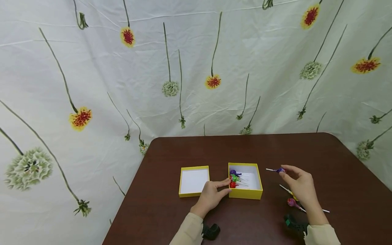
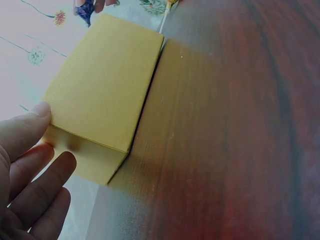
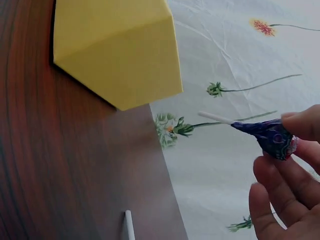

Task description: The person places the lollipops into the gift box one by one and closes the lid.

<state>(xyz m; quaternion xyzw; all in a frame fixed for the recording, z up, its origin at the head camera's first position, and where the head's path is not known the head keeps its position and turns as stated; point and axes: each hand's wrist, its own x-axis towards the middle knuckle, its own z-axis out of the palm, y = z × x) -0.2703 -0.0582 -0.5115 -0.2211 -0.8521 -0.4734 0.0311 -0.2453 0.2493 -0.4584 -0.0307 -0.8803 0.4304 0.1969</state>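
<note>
A yellow box with a white inside stands on the table. In it lie several wrapped lollipops: a purple one, a green one and a red one. My left hand holds the box's near left corner, thumb on the front wall and index finger at the left side. To the right of the box, above the table, my right hand pinches a purple-wrapped lollipop by its head between thumb and fingers. Its white stick points left toward the box.
Left of the box lies its shallow yellow-edged lid, white side up. Beneath my right hand are a pink-red lollipop, a yellow one and another white stick, partly hidden. A flowered cloth hangs behind the dark table.
</note>
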